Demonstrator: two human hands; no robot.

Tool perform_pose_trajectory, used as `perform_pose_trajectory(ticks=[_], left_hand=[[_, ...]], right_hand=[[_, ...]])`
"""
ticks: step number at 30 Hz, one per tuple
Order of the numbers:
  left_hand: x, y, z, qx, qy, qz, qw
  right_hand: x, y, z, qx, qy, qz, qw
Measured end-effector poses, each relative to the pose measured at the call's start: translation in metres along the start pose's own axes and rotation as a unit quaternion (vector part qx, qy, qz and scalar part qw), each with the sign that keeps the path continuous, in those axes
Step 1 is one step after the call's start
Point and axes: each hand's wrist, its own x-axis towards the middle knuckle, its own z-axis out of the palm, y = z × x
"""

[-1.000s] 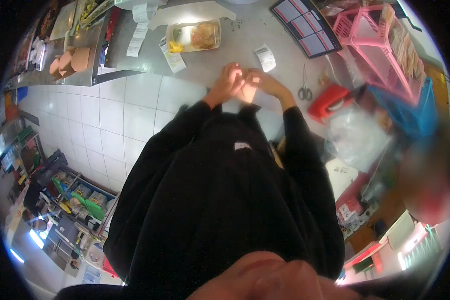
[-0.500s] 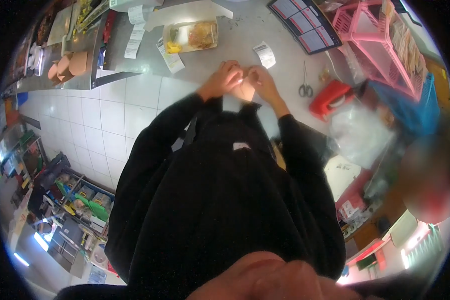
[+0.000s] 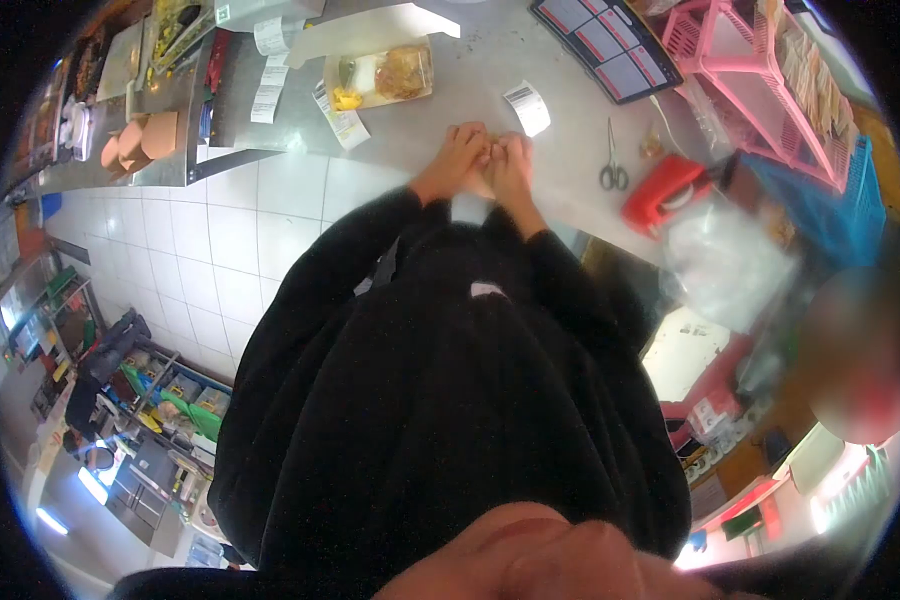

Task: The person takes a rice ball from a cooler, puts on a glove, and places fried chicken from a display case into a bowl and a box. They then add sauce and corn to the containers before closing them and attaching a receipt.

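At the near edge of the metal counter, my left hand (image 3: 457, 162) and my right hand (image 3: 512, 168) are close together with curled fingers. Both grip a small light-brown paper or card piece (image 3: 479, 186), mostly hidden by the fingers; its exact kind does not show. Beyond my hands an open takeaway box (image 3: 427, 78) holds rice, a browned portion of food and something yellow. One printed receipt (image 3: 350, 124) lies partly under that box. Another paper slip (image 3: 527, 108) rests just past my right hand.
Scissors (image 3: 613, 165), a red stapler-like tool (image 3: 663, 195) and a clear plastic bag (image 3: 725, 255) lie to the right. A tablet (image 3: 607, 48), pink rack (image 3: 715, 60) and blue basket (image 3: 832, 215) stand behind. Brown boxes (image 3: 157, 137) sit on the left counter (image 3: 165, 172).
My right hand has drawn in to the left, against my left hand, and turned over the brown piece. Less of that piece shows now.
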Motion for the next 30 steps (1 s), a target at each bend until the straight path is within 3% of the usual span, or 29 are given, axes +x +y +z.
perform_pose_trajectory(ticks=[3,5,8,12,21,23,30], left_hand=[[0.004,-0.004,-0.007,-0.006,-0.010,0.011,1.000],[0.008,-0.005,-0.014,-0.032,-0.049,0.023,0.998],[0.011,-0.007,-0.015,-0.054,-0.058,0.008,0.997],[0.009,-0.008,-0.011,-0.052,-0.043,0.011,0.998],[0.009,-0.014,-0.004,-0.051,-0.001,0.026,0.998],[0.008,-0.018,-0.005,-0.038,-0.057,0.020,0.997],[0.007,-0.018,0.000,-0.054,-0.039,0.032,0.997]], right_hand=[[0.004,0.007,-0.010,0.009,-0.030,0.006,1.000],[0.009,0.004,-0.026,0.050,-0.116,-0.063,0.990],[0.012,-0.006,-0.040,0.031,-0.179,-0.044,0.982],[0.009,-0.003,-0.034,0.044,-0.195,0.025,0.979],[0.017,0.009,-0.031,0.051,-0.234,-0.009,0.971],[0.018,0.010,-0.032,0.069,-0.239,-0.008,0.968],[0.014,0.015,-0.031,0.055,-0.221,-0.036,0.973]])
